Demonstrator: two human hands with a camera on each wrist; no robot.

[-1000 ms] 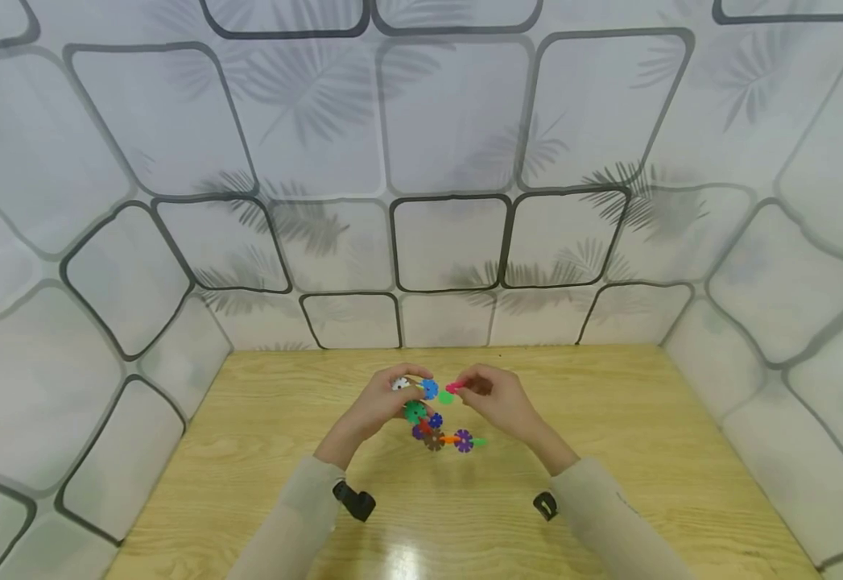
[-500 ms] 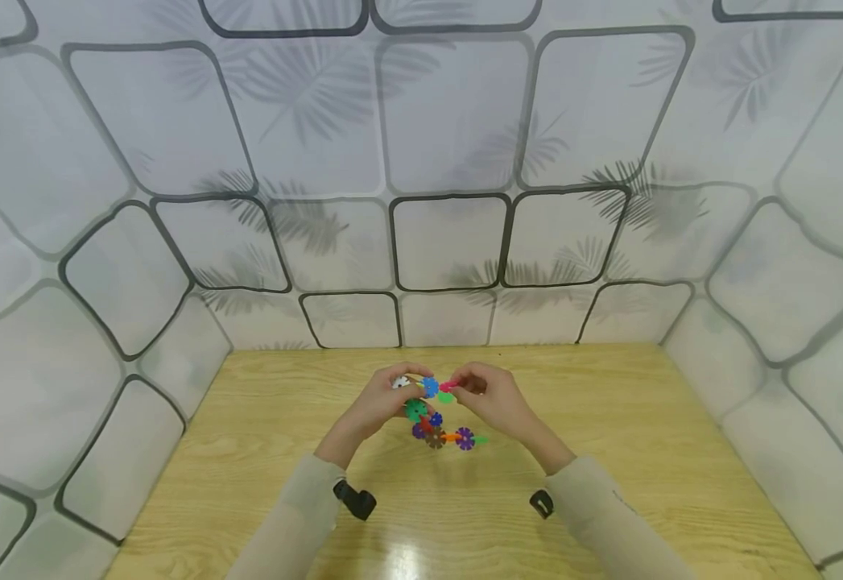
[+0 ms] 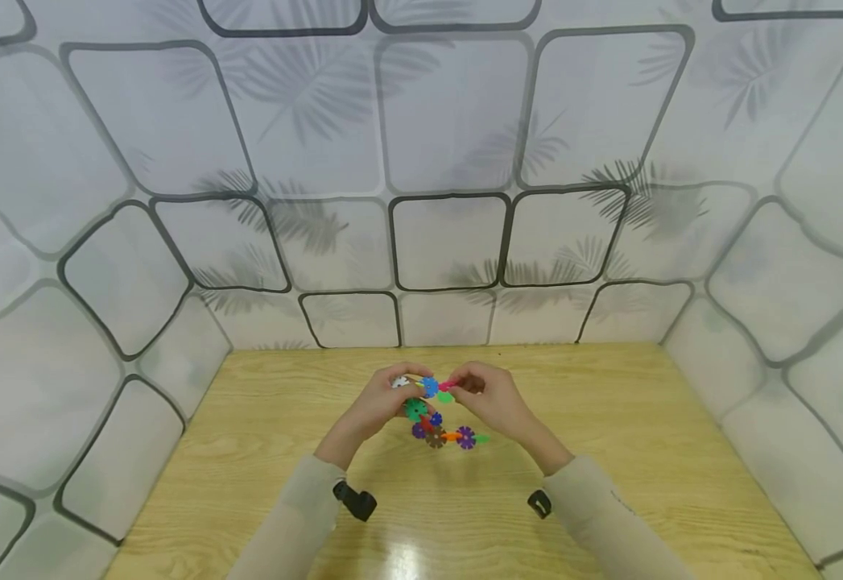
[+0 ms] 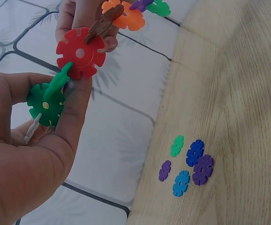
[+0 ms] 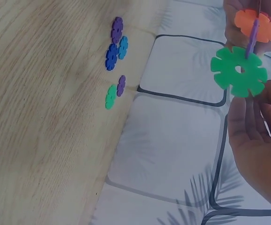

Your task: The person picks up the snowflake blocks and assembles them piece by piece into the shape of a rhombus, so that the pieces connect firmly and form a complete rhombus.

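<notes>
My left hand (image 3: 381, 395) grips a chain of notched plastic discs. A light blue disc (image 3: 430, 387) lies at its fingertips, with a white disc (image 3: 401, 383) beside it. Below hang green (image 4: 46, 104), red (image 4: 80, 52), brown (image 4: 105, 23) and orange discs (image 4: 134, 21), then a purple disc (image 3: 466, 437) and a light green disc (image 5: 238, 75) at the end. My right hand (image 3: 492, 396) pinches a pink disc (image 3: 445, 387) edge-on, right at the light blue disc's rim. Fingers hide part of the chain.
Several loose discs lie on the wooden table (image 3: 580, 499): light green (image 4: 177, 146), dark blue (image 4: 195, 153), light blue (image 4: 181, 183), a larger purple disc (image 4: 203, 169) and a smaller purple disc (image 4: 164, 170). A patterned white backdrop (image 3: 450, 242) stands around the table's back and sides.
My right hand has moved slightly left, bringing the pink disc from a small gap up to the light blue disc. The chain's lower end has shifted slightly up and right. My left hand stays put.
</notes>
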